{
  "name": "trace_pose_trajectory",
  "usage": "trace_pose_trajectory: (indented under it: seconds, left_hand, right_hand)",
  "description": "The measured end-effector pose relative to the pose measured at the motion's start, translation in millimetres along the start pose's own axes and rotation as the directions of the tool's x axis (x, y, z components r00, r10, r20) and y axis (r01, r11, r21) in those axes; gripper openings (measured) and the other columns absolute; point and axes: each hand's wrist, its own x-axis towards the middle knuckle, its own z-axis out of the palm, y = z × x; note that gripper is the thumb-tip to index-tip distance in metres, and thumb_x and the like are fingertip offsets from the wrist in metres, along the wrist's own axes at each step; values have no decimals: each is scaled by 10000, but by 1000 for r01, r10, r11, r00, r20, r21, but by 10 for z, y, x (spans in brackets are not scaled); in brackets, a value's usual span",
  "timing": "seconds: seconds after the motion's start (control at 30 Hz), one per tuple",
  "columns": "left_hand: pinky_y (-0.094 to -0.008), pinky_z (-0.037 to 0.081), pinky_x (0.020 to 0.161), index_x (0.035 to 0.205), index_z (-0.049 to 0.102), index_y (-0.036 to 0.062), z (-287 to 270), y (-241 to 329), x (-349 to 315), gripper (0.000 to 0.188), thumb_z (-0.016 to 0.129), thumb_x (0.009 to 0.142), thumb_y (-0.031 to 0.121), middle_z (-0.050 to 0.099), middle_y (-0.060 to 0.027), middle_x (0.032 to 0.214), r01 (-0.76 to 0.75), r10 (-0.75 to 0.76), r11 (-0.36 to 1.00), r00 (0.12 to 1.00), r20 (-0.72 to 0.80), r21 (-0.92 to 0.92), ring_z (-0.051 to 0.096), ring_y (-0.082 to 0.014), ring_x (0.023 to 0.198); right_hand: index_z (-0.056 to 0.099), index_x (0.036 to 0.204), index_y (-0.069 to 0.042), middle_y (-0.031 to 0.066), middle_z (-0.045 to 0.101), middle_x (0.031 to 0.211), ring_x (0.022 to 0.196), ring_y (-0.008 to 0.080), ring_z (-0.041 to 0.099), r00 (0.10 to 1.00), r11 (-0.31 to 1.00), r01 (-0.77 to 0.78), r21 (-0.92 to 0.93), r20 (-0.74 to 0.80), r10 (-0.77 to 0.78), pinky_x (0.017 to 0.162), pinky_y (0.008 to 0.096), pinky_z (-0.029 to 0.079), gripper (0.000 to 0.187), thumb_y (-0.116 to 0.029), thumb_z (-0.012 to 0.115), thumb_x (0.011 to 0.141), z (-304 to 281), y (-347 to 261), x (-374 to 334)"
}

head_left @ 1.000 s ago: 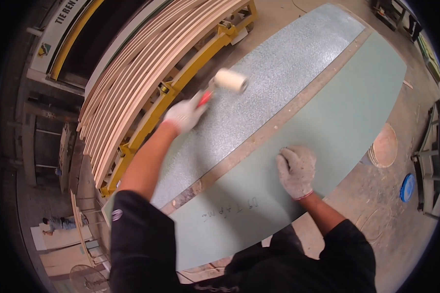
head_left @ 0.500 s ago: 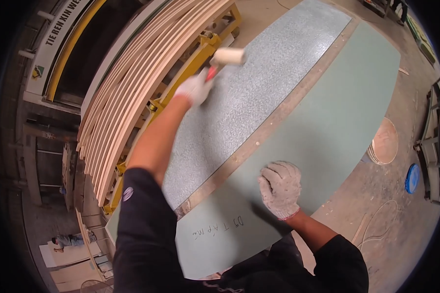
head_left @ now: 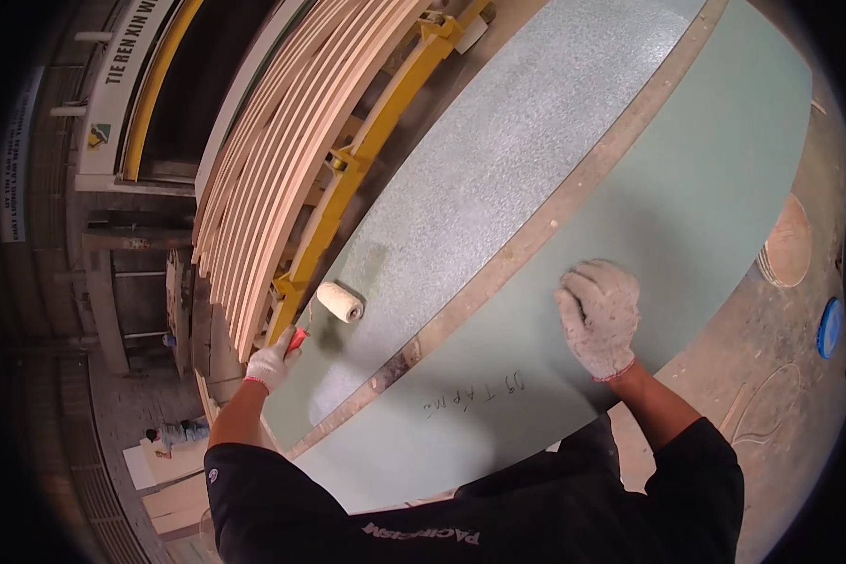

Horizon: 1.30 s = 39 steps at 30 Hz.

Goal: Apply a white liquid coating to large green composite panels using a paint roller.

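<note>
My gloved left hand (head_left: pixel 274 364) grips the red handle (head_left: pixel 297 339) of a paint roller (head_left: pixel 339 302). Its cream sleeve lies at the left edge of a long green panel with a whitish, wet-looking coating (head_left: pixel 508 141). Near the roller, part of the panel shows plain green without the white film. A grey-brown strip (head_left: pixel 536 235) runs lengthwise between the coated part and a smooth green panel (head_left: pixel 696 179) on the right. On that smooth panel rests my gloved right hand (head_left: pixel 603 320), fingers loosely bent, thumb apart, holding nothing. Handwritten marks lie near it.
Stacked wooden strips (head_left: pixel 291 160) lie on a yellow metal frame (head_left: pixel 371 141) along the left. A bucket (head_left: pixel 786 242) and a round blue lid (head_left: pixel 829 328) are on the floor at right, with a thin hose. Another person (head_left: pixel 177 435) is far off at lower left.
My left hand has drawn the roller back from farther up the coated panel to its near left part. The right hand stays on the smooth panel while the view has shifted.
</note>
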Motion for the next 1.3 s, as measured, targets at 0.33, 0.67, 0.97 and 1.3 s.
trace_pose_trajectory:
  seconds: [0.33, 0.67, 0.97, 1.3]
  left_hand:
    - [-514, 498, 953, 1547, 363, 161, -1179, 1637, 1706, 668, 465, 1012, 547, 661, -295, 1201, -314, 224, 928, 900, -373, -200, 637, -458, 1115]
    - [-477, 551, 924, 1562, 379, 255, 1065, -1446, -316, 636, 569, 986, 447, 661, -205, 1290, 38, -33, 998, 995, 91, -58, 698, -379, 1058]
    - [-539, 529, 860, 1546, 368, 155, 134, 13, 781, 648, 479, 1022, 520, 684, -320, 1066, -172, 97, 964, 938, -334, -201, 676, -464, 994]
    - [-494, 580, 751, 1531, 403, 208, 1858, -2362, -1110, 657, 658, 949, 376, 666, -211, 1225, -106, 105, 994, 994, 29, 31, 713, -383, 896]
  right_hand:
    - [681, 1001, -51, 139, 685, 1028, 976, 351, 648, 998, 997, 23, -80, 63, -18, 869, 434, 503, 151, -110, 727, 870, 210, -200, -55]
    - [705, 1066, -44, 149, 701, 1089, 1022, 346, 650, 999, 918, 5, -396, 35, 10, 904, 431, 507, 183, -168, 693, 932, 241, -137, -152]
    - [704, 1072, -73, 92, 690, 1115, 1058, 316, 639, 996, 830, 42, -556, 88, 9, 933, 425, 491, 215, -251, 645, 966, 372, -172, -197]
    - [694, 1112, -53, 125, 682, 1141, 1093, 333, 631, 986, 817, 6, -576, 142, 92, 950, 426, 495, 257, -267, 610, 997, 339, -224, -166]
